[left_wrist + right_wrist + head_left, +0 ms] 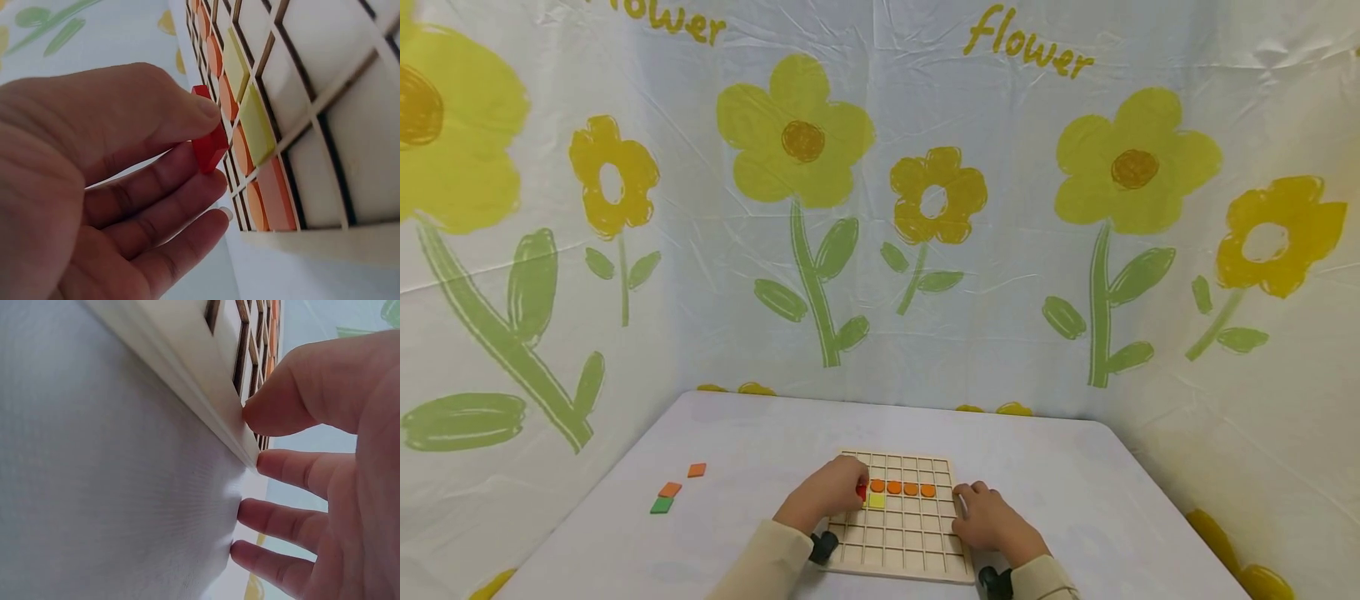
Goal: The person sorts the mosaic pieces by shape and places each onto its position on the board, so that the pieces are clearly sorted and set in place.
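Note:
A wooden grid board [917, 543] lies on the table. Across it runs a row of several orange round pieces [911, 489]. In the left wrist view, yellow square tiles [258, 122] and an orange-red square tile [276, 194] sit in the cells beside the round pieces. My left hand [829, 492] is over the board's left part and pinches a red square tile [211, 147] between thumb and fingers, tilted and apart from the grid. My right hand [992, 521] touches the board's right rim [187, 394] with thumb and index finger, the other fingers extended.
At the left of the white table [737, 467] lie a green tile [662, 505] and orange tiles [697, 470]. A curtain [985, 333] printed with yellow flowers hangs around the back and sides. A dark wrist device [824, 547] sits at each cuff.

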Demonstrator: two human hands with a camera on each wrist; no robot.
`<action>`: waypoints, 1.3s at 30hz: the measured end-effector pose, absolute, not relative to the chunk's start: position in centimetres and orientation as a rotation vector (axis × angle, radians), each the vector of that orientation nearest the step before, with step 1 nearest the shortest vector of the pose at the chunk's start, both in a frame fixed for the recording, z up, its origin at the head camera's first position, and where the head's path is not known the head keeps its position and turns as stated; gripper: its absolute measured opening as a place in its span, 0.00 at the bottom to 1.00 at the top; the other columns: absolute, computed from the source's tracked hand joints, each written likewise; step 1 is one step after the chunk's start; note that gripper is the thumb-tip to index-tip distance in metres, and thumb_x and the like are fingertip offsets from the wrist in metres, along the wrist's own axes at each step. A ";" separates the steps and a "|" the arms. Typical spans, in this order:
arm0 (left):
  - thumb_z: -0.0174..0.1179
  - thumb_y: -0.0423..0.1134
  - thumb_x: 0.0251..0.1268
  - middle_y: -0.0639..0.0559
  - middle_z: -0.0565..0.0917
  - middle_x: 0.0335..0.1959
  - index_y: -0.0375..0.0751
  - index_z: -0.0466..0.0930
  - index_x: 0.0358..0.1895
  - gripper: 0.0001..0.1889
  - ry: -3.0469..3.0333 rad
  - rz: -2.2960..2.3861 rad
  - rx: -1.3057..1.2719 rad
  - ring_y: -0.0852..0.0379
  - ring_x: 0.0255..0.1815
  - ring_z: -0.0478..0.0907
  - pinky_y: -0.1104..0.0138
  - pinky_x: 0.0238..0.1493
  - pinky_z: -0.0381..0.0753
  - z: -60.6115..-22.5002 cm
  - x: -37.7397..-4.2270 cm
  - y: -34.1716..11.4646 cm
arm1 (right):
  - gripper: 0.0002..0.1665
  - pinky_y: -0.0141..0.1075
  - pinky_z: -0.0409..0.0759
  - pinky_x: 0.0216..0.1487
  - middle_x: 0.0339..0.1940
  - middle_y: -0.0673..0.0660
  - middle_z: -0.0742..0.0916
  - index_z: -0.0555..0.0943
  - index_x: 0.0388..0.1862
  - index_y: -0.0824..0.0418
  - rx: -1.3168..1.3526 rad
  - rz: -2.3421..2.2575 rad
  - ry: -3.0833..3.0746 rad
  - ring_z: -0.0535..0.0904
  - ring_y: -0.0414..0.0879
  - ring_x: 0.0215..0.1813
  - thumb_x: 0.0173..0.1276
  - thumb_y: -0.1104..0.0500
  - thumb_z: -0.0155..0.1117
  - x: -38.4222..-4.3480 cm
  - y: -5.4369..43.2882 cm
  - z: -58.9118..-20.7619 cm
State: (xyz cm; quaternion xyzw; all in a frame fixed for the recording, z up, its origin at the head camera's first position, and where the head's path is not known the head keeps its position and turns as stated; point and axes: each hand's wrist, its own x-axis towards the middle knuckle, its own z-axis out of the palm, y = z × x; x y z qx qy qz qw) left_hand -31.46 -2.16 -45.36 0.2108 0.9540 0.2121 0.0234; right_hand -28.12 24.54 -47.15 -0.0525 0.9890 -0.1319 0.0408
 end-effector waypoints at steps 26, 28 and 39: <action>0.65 0.33 0.59 0.59 0.76 0.26 0.43 0.84 0.36 0.03 2.978 0.556 0.874 0.62 0.28 0.69 0.70 0.34 0.72 -45.6 -31.7 1.0 | 0.27 0.59 0.73 0.56 0.54 0.63 0.78 0.76 0.58 0.60 -0.151 -0.413 3.018 0.74 0.61 0.54 0.59 0.54 0.61 -28.4 24.6 -47.3; 0.65 0.33 0.59 0.59 0.76 0.26 0.43 0.84 0.36 0.03 2.972 0.556 0.884 0.62 0.28 0.69 0.70 0.33 0.72 -45.6 -31.6 1.2 | 0.27 0.59 0.73 0.56 0.54 0.63 0.78 0.76 0.58 0.60 -0.155 -0.410 3.020 0.74 0.61 0.54 0.59 0.54 0.61 -28.4 24.6 -47.4; 0.65 0.32 0.58 0.58 0.78 0.27 0.43 0.84 0.34 0.03 2.990 0.487 0.985 0.64 0.27 0.68 0.71 0.32 0.72 -46.2 -31.8 2.3 | 0.27 0.58 0.74 0.55 0.52 0.62 0.79 0.76 0.57 0.61 -0.160 -0.395 3.038 0.76 0.60 0.53 0.58 0.54 0.61 -28.0 24.3 -47.0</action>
